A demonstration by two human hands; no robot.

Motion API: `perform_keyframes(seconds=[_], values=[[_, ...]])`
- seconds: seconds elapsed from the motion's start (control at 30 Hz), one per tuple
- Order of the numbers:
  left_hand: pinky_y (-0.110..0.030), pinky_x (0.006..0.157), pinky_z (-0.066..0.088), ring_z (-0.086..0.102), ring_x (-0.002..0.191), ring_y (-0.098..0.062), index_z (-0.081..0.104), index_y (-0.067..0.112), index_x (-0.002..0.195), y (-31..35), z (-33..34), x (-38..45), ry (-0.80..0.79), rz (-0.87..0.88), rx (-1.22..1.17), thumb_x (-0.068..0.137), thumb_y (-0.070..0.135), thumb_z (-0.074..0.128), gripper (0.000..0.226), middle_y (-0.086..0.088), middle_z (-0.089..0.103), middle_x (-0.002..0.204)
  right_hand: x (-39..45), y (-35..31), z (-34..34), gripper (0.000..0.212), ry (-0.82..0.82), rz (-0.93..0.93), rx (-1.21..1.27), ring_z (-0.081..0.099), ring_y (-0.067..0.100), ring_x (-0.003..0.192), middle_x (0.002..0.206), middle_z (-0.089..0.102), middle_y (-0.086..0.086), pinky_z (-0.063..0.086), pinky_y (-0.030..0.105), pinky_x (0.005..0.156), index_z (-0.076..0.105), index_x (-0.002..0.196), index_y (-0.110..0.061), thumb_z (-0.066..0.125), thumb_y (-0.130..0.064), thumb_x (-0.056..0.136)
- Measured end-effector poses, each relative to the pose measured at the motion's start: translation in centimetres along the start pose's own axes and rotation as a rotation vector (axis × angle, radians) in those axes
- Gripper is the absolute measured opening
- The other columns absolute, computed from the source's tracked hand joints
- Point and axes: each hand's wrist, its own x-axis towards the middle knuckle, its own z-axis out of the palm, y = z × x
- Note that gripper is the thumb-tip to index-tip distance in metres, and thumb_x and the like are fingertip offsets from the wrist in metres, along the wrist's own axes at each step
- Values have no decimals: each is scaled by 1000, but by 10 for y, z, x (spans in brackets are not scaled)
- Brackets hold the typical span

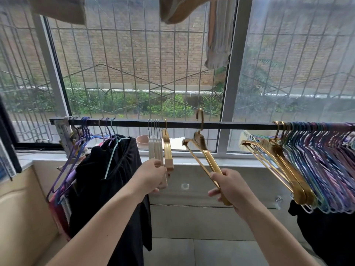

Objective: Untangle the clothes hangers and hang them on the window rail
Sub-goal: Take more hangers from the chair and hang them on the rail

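Gold hanger point(206, 160) in right hand point(230, 186) grip, hook above rail point(192, 124); left hand point(149, 174) grasps pale hangers point(156, 148), ends hidden.

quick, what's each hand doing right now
Left hand: grips the lower ends of the pale wooden hangers hanging on the rail.
Right hand: grips a gold hanger, hook above the rail.

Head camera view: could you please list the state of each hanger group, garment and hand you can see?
Gold hanger: tilted, hook above the window rail, not seated.
Right hand: grips that hanger's lower arm.
Left hand: holds the pale wooden hangers, hooked on the rail.
Gold and coloured hangers: bunched on the rail, right.
Black garment: hanging, left.
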Motion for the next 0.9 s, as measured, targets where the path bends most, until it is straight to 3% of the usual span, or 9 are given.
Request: perform_keyframes(seconds=[0.13,0.23,0.33,0.47,0.6,0.7,0.77,0.9], values=[[-37,76,58,67,91,-22,54,19,141,-11,-7,-3,75,31,62,103,24,49,38,4,63,108,23,-20,23,17,-24,5,1,72,30,65,50,64,0,38,25,42,60,101,-6,57,-22,97],[-33,78,56,65,95,-17,58,18,138,-21,-10,-4,83,15,64,102,24,51,37,5,61,110,36,-26,42,15,-37,10,-25,67,20,52,70,70,13,37,23,40,59,100,-7,55,-21,97],[-37,91,56,65,101,-19,61,20,133,-29,-11,-5,81,0,57,101,25,52,33,6,62,108,46,-28,59,16,-37,30,-12,64,17,46,86,74,24,39,23,41,59,101,-7,53,-21,96],[-38,94,55,64,104,-19,61,21,131,-32,-10,-7,83,3,46,101,23,52,31,7,62,107,56,-25,81,20,-56,100,15,70,19,51,99,71,21,43,23,41,55,108,-6,51,-23,97],[-41,101,52,63,109,-19,57,22,138,-35,-9,-9,54,23,51,101,23,53,36,5,62,111,57,-14,98,23,-90,160,-7,70,21,54,95,69,18,42,21,40,54,113,-7,47,-24,99],[-39,103,47,53,120,-20,48,27,146,-39,-2,-7,94,74,212,99,33,57,49,-1,56,129,56,-8,102,26,-90,157,-28,66,18,47,99,70,21,40,20,38,53,115,-7,46,-25,98],[-41,109,41,36,136,-26,32,31,154,-43,8,-5,124,90,367,95,44,59,66,-4,40,146,54,-6,102,26,-85,149,-29,69,21,54,99,69,20,41,21,39,52,115,-6,46,-23,97],[-50,114,35,14,149,-33,2,36,159,-50,33,5,132,105,449,89,51,67,97,-6,4,163,52,-8,101,23,-90,128,-26,72,25,62,98,67,17,47,25,44,54,114,-5,47,-21,99]])
